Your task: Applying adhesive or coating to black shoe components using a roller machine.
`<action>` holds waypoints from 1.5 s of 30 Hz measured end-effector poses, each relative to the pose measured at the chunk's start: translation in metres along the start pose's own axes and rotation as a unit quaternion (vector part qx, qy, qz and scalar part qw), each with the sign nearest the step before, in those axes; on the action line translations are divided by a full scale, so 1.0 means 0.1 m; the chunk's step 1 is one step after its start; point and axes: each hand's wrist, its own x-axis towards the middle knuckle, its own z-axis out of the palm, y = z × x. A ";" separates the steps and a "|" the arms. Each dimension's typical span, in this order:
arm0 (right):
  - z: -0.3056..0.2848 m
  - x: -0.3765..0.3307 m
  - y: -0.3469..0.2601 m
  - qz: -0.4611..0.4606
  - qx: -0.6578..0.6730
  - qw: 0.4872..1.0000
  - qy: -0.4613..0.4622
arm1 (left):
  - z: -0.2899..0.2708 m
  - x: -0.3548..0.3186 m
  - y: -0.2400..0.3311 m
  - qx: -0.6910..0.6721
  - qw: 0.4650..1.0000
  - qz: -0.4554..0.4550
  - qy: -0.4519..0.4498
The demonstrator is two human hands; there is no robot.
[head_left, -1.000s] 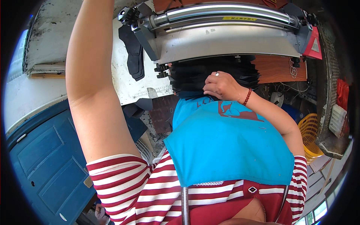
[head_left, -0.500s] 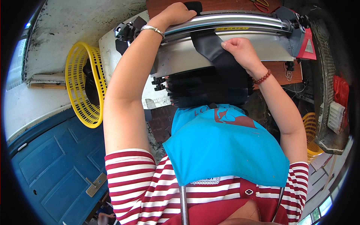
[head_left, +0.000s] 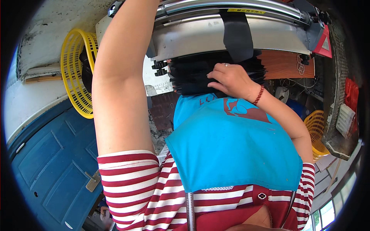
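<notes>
While one black piece (head_left: 237, 36) lies on the single machine's metal plate (head_left: 189, 36), its far end at the roller (head_left: 216, 5), many more sit unfed in one stack (head_left: 189, 79) before you, too tightly packed to count; your right hand (head_left: 233, 80) rests there, fingers bent, whether pinching I cannot tell; your left hand is out of view, its grip unknown; two yellow baskets (head_left: 66, 65) flank you.
</notes>
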 end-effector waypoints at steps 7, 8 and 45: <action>0.35 -0.01 0.08 -0.077 -0.083 0.991 -0.065 | -0.50 -0.04 0.48 -0.106 0.993 0.047 0.007; 0.33 0.00 0.06 -0.096 -0.120 0.985 -0.078 | -0.59 -0.09 0.51 -0.124 0.990 0.067 0.016; 0.15 0.06 -0.06 -0.055 0.017 0.988 -0.143 | -0.32 -0.12 0.39 -0.081 0.993 0.083 0.014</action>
